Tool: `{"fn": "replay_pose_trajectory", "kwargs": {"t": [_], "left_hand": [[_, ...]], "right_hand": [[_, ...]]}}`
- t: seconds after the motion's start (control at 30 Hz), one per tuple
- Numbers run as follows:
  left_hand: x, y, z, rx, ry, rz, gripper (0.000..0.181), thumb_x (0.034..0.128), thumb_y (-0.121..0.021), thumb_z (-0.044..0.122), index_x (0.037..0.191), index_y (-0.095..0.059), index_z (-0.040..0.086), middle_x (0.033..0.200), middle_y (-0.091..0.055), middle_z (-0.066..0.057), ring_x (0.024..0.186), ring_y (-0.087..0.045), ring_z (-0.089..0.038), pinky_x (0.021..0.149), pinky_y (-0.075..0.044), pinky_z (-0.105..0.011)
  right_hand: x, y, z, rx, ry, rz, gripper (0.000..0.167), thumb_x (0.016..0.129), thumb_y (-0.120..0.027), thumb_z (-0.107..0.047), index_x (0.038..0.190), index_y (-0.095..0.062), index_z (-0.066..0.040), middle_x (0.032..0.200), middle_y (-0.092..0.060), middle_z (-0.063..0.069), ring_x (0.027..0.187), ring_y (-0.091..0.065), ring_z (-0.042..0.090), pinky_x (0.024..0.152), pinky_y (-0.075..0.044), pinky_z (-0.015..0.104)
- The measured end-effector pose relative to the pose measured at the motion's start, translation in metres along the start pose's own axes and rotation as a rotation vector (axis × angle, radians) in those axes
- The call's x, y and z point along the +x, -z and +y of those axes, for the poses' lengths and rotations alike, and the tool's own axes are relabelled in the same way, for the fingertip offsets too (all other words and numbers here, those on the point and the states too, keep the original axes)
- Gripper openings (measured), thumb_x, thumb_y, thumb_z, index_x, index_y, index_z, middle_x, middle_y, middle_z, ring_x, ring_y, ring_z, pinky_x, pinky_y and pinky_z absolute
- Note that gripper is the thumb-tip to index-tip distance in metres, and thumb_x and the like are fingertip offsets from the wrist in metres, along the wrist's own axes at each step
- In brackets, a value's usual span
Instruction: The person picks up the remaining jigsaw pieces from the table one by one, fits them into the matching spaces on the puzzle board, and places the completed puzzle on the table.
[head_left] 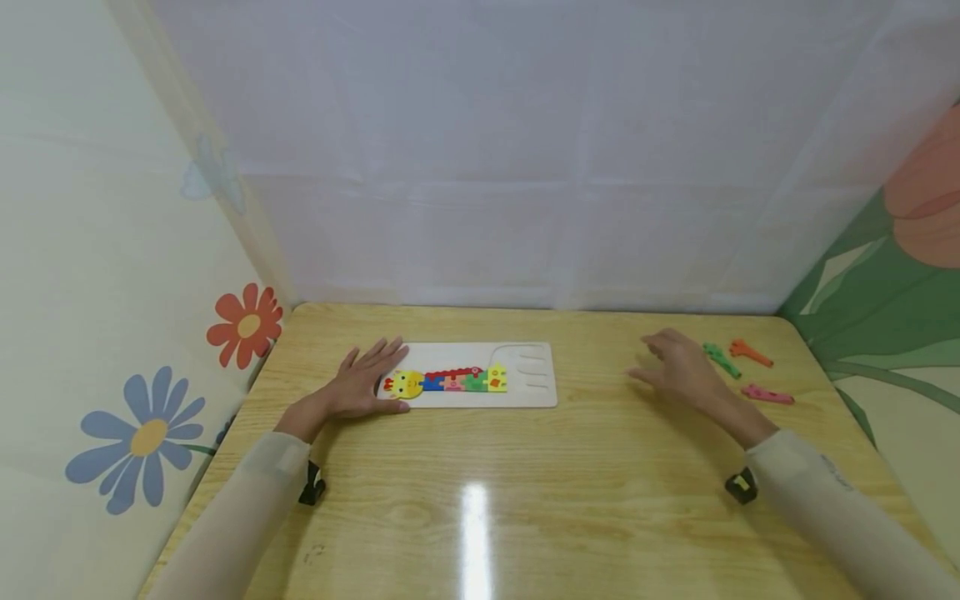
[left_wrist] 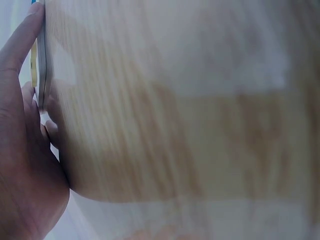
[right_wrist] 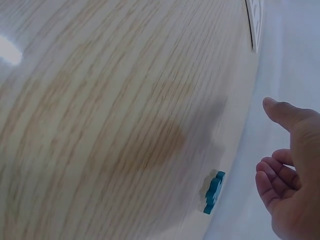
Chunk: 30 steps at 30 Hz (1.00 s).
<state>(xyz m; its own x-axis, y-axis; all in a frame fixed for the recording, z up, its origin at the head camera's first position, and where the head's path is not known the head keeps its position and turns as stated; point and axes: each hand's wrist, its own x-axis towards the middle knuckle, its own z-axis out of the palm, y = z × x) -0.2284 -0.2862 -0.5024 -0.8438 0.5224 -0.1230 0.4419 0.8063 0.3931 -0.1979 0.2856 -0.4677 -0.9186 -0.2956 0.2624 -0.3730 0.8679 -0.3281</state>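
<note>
A white puzzle board point(head_left: 450, 354) lies flat on the table, with colourful giraffe pieces point(head_left: 453, 382) set along it from a yellow head to a yellow-green block. Empty outlined slots show at its right end. My left hand point(head_left: 367, 383) rests on the board's left end, fingers spread and thumb along the near edge. To the right, my right hand point(head_left: 678, 371) hovers over the table, fingers loosely bent, holding nothing. Beside it lie a green piece point(head_left: 722, 360), an orange piece point(head_left: 752, 352) and a pink piece point(head_left: 768, 394). The right wrist view also shows the green piece point(right_wrist: 214, 192).
The wooden table point(head_left: 487, 458) carries the board and the loose pieces. Behind it hangs a white cloth point(head_left: 465, 233). A panel with painted flowers point(head_left: 150, 437) stands at the left, another with green leaves point(head_left: 855, 292) at the right.
</note>
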Motion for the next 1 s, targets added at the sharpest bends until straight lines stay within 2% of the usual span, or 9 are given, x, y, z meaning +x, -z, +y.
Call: {"fn": "replay_pose_trajectory", "kwargs": {"t": [0.23, 0.6, 0.83, 1.0], "left_hand": [[0.001, -0.001, -0.001, 0.008, 0.004, 0.002, 0.112, 0.0890, -0.073, 0.066, 0.171, -0.019, 0.013, 0.179, -0.009, -0.010, 0.164, -0.002, -0.040, 0.124, 0.007, -0.071], [0.000, -0.002, -0.001, 0.006, 0.003, 0.002, 0.111, 0.0893, -0.073, 0.067, 0.171, -0.019, 0.014, 0.179, -0.009, -0.010, 0.164, -0.002, -0.040, 0.124, 0.007, -0.071], [-0.001, -0.001, -0.002, 0.006, -0.003, 0.006, 0.111, 0.0897, -0.072, 0.067, 0.171, -0.019, 0.014, 0.179, -0.009, -0.010, 0.164, -0.003, -0.040, 0.124, 0.007, -0.071], [-0.001, -0.002, -0.001, -0.003, -0.007, 0.006, 0.111, 0.0896, -0.073, 0.066, 0.171, -0.019, 0.014, 0.179, -0.010, -0.010, 0.164, -0.003, -0.040, 0.124, 0.007, -0.071]], "right_hand": [[0.002, 0.005, 0.010, -0.008, 0.016, 0.012, 0.062, 0.084, -0.091, -0.026, 0.124, -0.067, 0.016, 0.111, -0.069, 0.031, 0.097, -0.067, 0.043, 0.085, -0.059, 0.058], [0.001, 0.008, 0.021, -0.039, -0.009, 0.050, 0.063, 0.081, -0.094, -0.023, 0.122, -0.068, 0.017, 0.116, -0.068, 0.036, 0.103, -0.068, 0.050, 0.088, -0.058, 0.061], [0.003, 0.007, 0.026, -0.034, -0.084, -0.001, 0.067, 0.084, -0.091, -0.029, 0.127, -0.066, 0.016, 0.124, -0.065, 0.038, 0.111, -0.065, 0.053, 0.095, -0.054, 0.063], [0.003, 0.007, 0.031, -0.022, -0.125, -0.025, 0.067, 0.086, -0.089, -0.031, 0.129, -0.065, 0.015, 0.127, -0.064, 0.037, 0.109, -0.066, 0.053, 0.094, -0.055, 0.063]]}}
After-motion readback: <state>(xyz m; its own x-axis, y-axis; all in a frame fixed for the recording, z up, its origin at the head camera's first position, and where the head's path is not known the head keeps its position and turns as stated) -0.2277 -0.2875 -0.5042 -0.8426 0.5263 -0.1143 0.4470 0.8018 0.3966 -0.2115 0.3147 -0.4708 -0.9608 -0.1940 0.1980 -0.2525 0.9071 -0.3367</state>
